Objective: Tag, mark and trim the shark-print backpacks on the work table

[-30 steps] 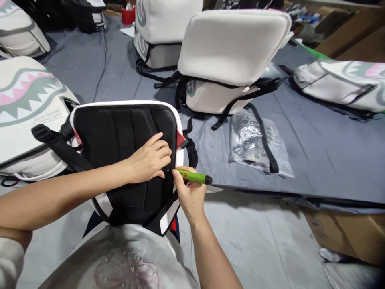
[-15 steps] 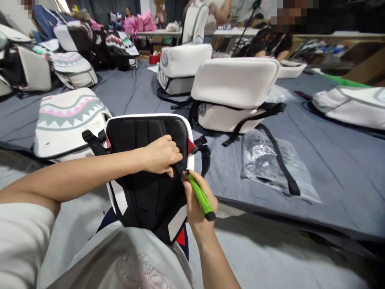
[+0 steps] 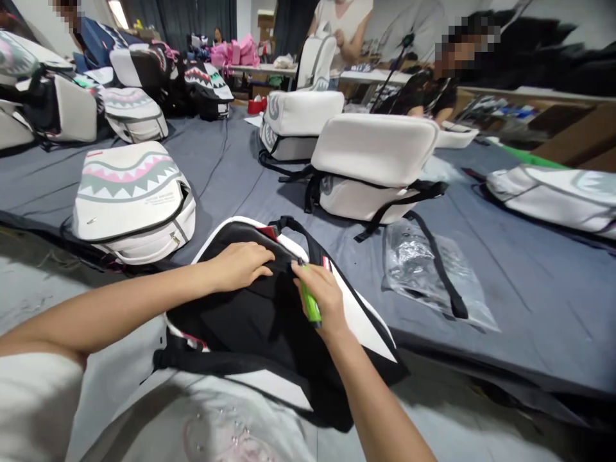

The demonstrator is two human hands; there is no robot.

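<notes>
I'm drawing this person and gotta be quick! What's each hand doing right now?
Left hand: open, fingers slightly bent, resting on the backpack's black back panel.
Right hand: closed, holding a green marker.

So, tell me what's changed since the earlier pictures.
The black backpack panel has turned counterclockwise in view, its red tab swinging from right to top. The green marker has swung its outer end from rightward to downward. Nothing was grasped or released: the right hand still holds the marker, the left hand still rests on the panel. The patterned backpack at left stayed put.
</notes>
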